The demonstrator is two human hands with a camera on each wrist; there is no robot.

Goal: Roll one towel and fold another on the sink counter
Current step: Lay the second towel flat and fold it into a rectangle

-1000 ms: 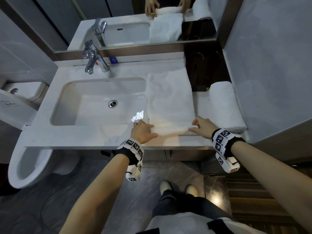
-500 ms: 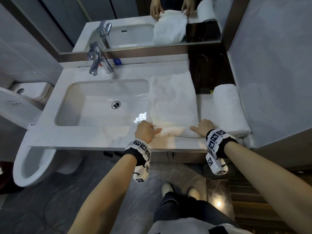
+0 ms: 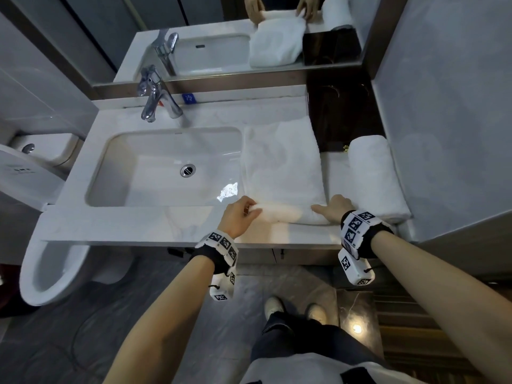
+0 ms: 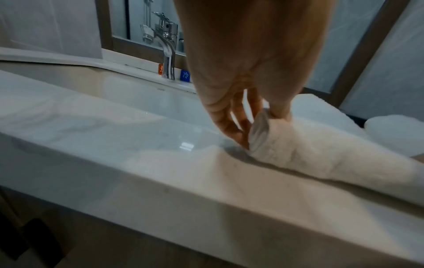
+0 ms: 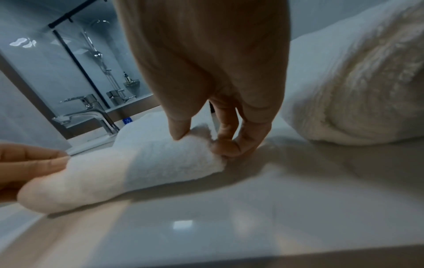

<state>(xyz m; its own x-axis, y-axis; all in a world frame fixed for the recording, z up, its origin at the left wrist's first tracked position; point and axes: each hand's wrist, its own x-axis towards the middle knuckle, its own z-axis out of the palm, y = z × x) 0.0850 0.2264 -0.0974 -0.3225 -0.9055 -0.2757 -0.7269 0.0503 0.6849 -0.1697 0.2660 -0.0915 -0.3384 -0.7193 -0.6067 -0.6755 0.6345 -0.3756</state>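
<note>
A white towel lies flat on the sink counter, right of the basin, its near edge curled into a thin roll. My left hand pinches the roll's left end between thumb and fingers. My right hand pinches the right end, thumb on top, fingers curled at the end. A second white towel lies folded thick along the counter's right side, beside my right hand.
The basin and chrome tap sit left of the towel. A mirror runs along the back. A dark recess lies at the back right, a wall on the right, a toilet at the lower left.
The near edge of the flat towel has been turned over into a thin roll. Both hands have shifted from lying on the edge to pinching the roll's ends.
</note>
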